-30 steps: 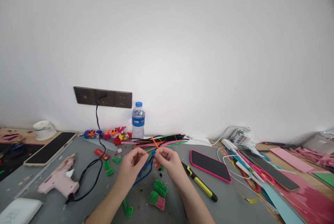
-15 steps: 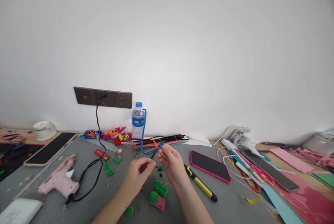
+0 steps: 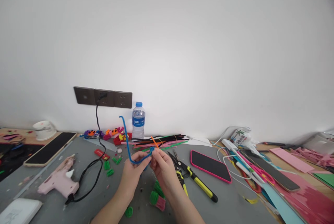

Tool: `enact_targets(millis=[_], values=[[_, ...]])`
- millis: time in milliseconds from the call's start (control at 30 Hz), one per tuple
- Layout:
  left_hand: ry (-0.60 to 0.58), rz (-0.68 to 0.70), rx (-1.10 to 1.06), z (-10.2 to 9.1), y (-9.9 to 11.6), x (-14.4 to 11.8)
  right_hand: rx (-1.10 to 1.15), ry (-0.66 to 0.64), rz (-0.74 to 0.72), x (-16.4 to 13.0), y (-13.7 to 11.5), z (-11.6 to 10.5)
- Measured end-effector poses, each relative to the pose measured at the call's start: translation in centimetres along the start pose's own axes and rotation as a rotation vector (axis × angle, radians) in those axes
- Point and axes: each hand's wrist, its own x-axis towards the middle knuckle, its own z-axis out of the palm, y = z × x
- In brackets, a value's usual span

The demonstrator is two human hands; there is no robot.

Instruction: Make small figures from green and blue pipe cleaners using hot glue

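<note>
Blue fuzzy pipe cleaner now pinched between both hands above the grey tabletop; half a second ago its free end stood by the clear plastic water bottle, now it has swung left, hooked tip up near the black cable. Left hand closed on the bend, right hand closed on the small coiled end, so the coil looks like it gained a turn. Yellow-and-black wire cutters lie uncovered just right of the right hand, jaws apart. Green and pink ribbed chenille coils sit below the wrists. Wiry, soft-napped loose stems are piled behind. Pink glue gun is well left.
</note>
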Motion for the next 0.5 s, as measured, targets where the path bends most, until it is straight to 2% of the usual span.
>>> enact_targets(millis=[167,500], values=[[0.052,0.011,-0.083,-0.2,-0.7,0.1,0.022,-0.004,0.020,0.0,0.4,0.3],[0.055,0.052,-0.200,-0.1,-0.8,-0.2,0.083,0.033,0.021,-1.0,0.7,1.8]])
